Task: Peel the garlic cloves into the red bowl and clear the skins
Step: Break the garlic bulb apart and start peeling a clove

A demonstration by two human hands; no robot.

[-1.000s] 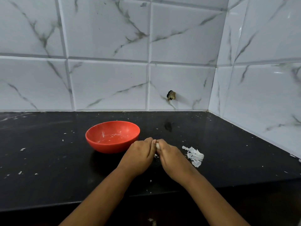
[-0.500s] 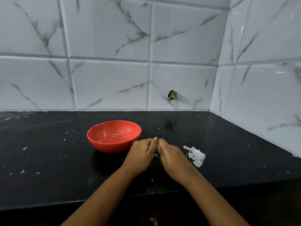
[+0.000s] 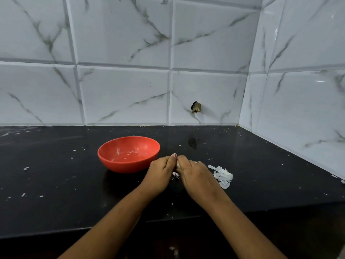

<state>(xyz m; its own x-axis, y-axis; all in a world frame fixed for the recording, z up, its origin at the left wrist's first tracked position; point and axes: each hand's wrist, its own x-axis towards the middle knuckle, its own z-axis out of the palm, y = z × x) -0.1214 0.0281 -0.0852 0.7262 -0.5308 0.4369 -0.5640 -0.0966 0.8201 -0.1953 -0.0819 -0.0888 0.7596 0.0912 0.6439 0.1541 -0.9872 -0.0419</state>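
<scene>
Left hand (image 3: 160, 174), right hand (image 3: 196, 176) nearer wall, thumbs on clove (image 3: 178, 164)

- I see the left hand (image 3: 160, 174) and right hand (image 3: 196, 176) meeting knuckles-up over the black bench (image 3: 56, 184), fingers curled, pinching a garlic clove (image 3: 178, 164) that shows only as a pale sliver between them.
- The red bowl (image 3: 127, 165) sits on the bench just beside the left hand, with pale scraps clinging to its inside.
- A heap of white skins (image 3: 223, 175) lies just beside the right hand.
- Small white flecks (image 3: 26, 168) dot the bench.
- Behind, the marble-patterned tiled wall (image 3: 121, 94) has a dark chipped hole (image 3: 196, 107).
</scene>
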